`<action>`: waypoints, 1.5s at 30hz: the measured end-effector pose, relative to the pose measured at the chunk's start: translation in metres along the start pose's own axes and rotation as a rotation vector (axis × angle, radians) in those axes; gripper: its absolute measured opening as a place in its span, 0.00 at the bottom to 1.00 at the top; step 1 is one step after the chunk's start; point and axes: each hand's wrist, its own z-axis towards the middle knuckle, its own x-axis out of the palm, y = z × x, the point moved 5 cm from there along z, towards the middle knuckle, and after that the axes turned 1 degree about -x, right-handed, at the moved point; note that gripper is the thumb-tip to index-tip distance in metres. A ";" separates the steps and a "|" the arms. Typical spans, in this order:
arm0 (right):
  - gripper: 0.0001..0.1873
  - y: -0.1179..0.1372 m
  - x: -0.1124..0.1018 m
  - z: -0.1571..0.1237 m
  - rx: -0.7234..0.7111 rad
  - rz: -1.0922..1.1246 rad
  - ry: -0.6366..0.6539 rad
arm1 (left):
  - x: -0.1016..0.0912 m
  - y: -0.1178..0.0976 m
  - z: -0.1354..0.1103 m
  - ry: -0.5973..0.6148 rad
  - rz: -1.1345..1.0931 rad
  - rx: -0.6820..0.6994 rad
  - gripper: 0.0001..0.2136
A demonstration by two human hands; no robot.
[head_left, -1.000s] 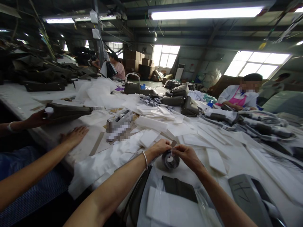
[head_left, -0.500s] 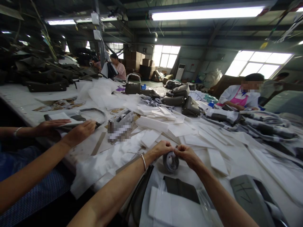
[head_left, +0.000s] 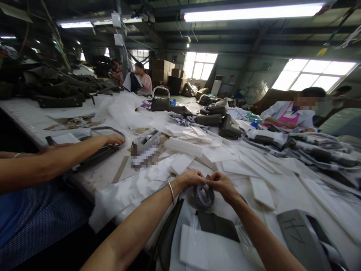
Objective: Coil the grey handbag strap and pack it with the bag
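Both my hands meet above the table at a coiled strap (head_left: pixel 204 196), a grey roll that seems wrapped in clear film. My left hand (head_left: pixel 194 177) pinches its upper edge with closed fingers. Against it, the closed fingertips of my right hand (head_left: pixel 221 183) grip a small dark end at the top of the coil. Just below my hands lies a dark olive bag (head_left: pixel 217 225), partly covered by white foam sheet (head_left: pixel 210 250) and clear plastic. A grey tape dispenser (head_left: pixel 300 233) with black marks stands right of my right forearm.
White sheets (head_left: pixel 183 148) are scattered over the table. Film-wrapped straps or handles (head_left: pixel 318 148) are piled at right, with dark handbags (head_left: pixel 231 126) further back. At left a co-worker's arm (head_left: pixel 70 154) reaches over another bag. Another person (head_left: pixel 291 113) sits across at right.
My hands keep their pinch on the coiled strap, with little movement. The co-worker's nearer hand at left has moved forward along the bag's handle. The view has shifted slightly.
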 end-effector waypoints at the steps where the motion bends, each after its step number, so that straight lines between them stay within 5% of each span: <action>1: 0.23 0.000 0.000 0.000 0.012 -0.009 0.007 | 0.001 0.001 -0.001 0.006 -0.008 -0.001 0.06; 6: 0.28 0.005 0.001 -0.001 0.057 -0.066 0.138 | 0.005 0.004 -0.005 -0.006 -0.079 0.013 0.05; 12: 0.22 0.012 0.003 0.003 0.033 -0.253 0.254 | 0.007 0.010 -0.005 -0.025 -0.176 0.006 0.04; 23: 0.05 0.040 0.025 0.004 -0.212 -0.820 0.140 | 0.001 0.016 -0.001 -0.137 -0.278 -0.032 0.06; 31: 0.17 0.026 0.045 -0.022 -0.358 -1.068 0.079 | 0.001 0.024 0.006 -0.161 -0.388 -0.036 0.11; 35: 0.38 0.015 0.054 -0.042 -0.636 -1.124 0.141 | -0.003 0.029 0.006 -0.126 -0.395 -0.030 0.08; 38: 0.42 0.006 0.049 -0.052 -0.765 -1.124 0.201 | -0.004 0.028 0.003 -0.082 -0.393 -0.010 0.07; 45: 0.44 0.006 0.037 -0.055 -0.519 -0.999 0.308 | 0.002 0.020 -0.007 -0.118 -0.360 0.048 0.10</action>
